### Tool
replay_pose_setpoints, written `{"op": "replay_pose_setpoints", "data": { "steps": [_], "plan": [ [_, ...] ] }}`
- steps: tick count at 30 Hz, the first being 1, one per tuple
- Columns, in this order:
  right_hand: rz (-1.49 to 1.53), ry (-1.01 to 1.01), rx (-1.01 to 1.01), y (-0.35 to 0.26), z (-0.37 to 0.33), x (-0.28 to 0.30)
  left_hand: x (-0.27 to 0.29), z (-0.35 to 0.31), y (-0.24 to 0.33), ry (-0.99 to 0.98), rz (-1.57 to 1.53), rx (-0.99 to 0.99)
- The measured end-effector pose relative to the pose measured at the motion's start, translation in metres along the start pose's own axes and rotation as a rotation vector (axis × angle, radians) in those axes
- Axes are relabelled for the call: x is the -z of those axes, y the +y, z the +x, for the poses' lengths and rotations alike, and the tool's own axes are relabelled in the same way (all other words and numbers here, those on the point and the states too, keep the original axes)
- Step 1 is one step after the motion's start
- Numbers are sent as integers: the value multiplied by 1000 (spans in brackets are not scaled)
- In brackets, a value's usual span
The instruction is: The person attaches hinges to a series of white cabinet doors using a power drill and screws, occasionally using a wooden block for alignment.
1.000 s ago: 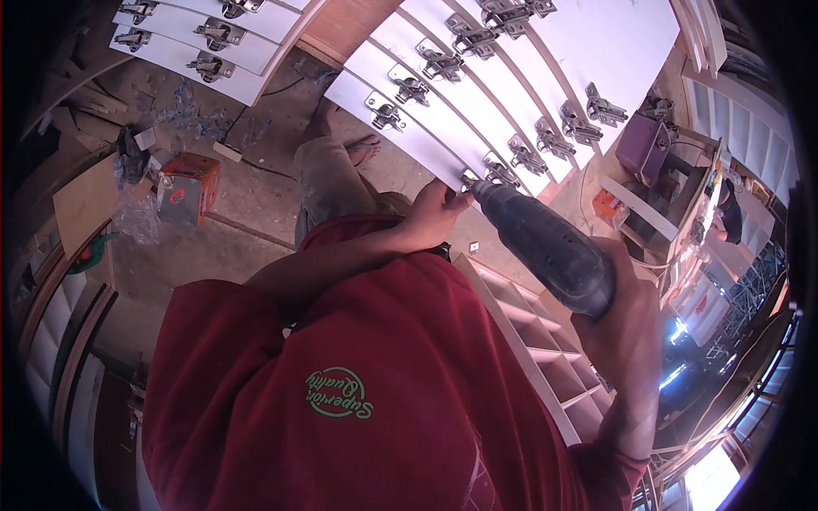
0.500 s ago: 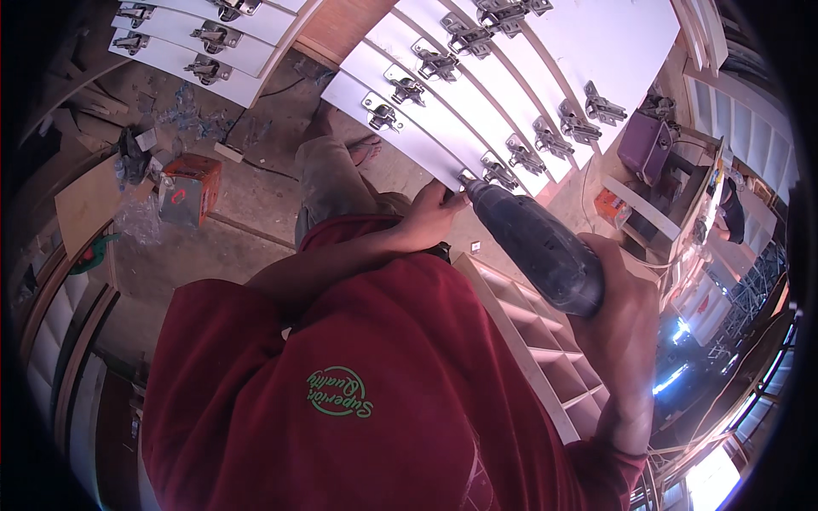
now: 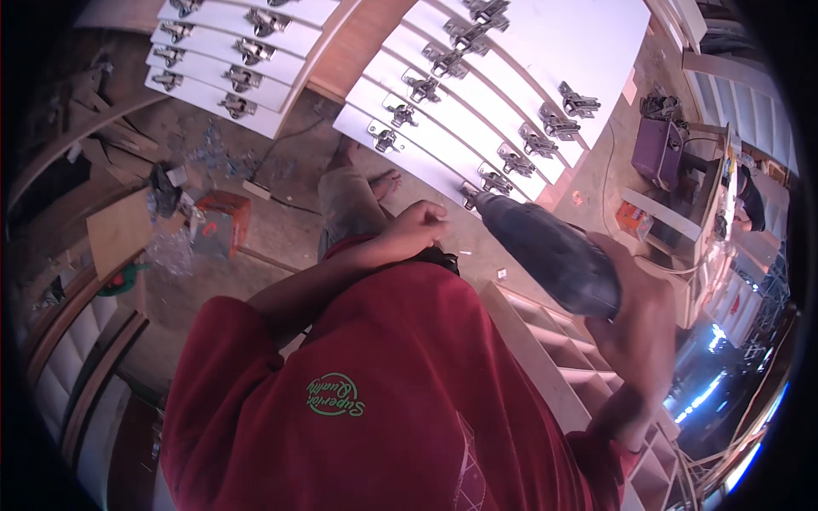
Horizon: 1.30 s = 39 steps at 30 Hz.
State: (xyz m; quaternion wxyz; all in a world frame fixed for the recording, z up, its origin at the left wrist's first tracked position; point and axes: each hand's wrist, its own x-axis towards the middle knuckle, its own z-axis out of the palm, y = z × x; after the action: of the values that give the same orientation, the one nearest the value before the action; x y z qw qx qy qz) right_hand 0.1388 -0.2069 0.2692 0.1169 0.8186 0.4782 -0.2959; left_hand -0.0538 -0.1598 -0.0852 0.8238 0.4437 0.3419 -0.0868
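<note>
My right hand [image 3: 632, 298] is wrapped round the handle of a dark power drill [image 3: 545, 251]. The drill's tip reaches a metal cabinet hinge [image 3: 469, 195] at the near edge of the closest white panel [image 3: 426, 162]. Whether the bit touches a screw is too small to tell. Close to my waist, away from the panel, my left hand [image 3: 415, 232] has its fingers curled together. Anything inside those fingers is hidden. More hinges, such as this one [image 3: 385, 140], sit along the overlapping white panels.
Another stack of hinged white panels [image 3: 213, 98] lies at the upper left. An orange box [image 3: 223, 223] stands on the floor amid plastic scraps. A wooden compartment frame [image 3: 558, 341] is beside me on the right. Farther right are a purple case [image 3: 656, 152] and another person [image 3: 748, 200].
My left hand has drawn back from the panel edge and drill tip toward my waist. The drill stays at the near edge hinge. The whole view has shifted slightly.
</note>
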Motion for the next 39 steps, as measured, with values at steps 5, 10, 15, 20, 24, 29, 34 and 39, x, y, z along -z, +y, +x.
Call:
{"op": "replay_pose_setpoints", "data": {
  "steps": [5, 10, 15, 20, 24, 29, 34, 39],
  "plan": [
    [596, 374, -160, 50, -72, -37, 34, -50, 50, -80, -331, -33],
    [1256, 457, -483, 49, -122, -110, 15, -47, 91, -93, -269, -102],
    [1438, 520, -476, 38, -151, -165, 3, -20, 74, -333, -421, -59],
    [1560, 494, -593, 23, -164, -180, -16, -27, 71, -269, -523, 94],
    [1504, 524, -546, 23, -168, -184, -17, -25, 68, -419, -534, 111],
    [1540, 483, -596, 28, -169, -184, -23, -23, 64, -396, -581, 151],
    [1384, 416, -579, 42, -168, -177, -27, -19, 66, -302, -483, 207],
    [1193, 332, -498, 54, -165, -159, -20, -8, 59, -540, -271, 220]
  ]
}}
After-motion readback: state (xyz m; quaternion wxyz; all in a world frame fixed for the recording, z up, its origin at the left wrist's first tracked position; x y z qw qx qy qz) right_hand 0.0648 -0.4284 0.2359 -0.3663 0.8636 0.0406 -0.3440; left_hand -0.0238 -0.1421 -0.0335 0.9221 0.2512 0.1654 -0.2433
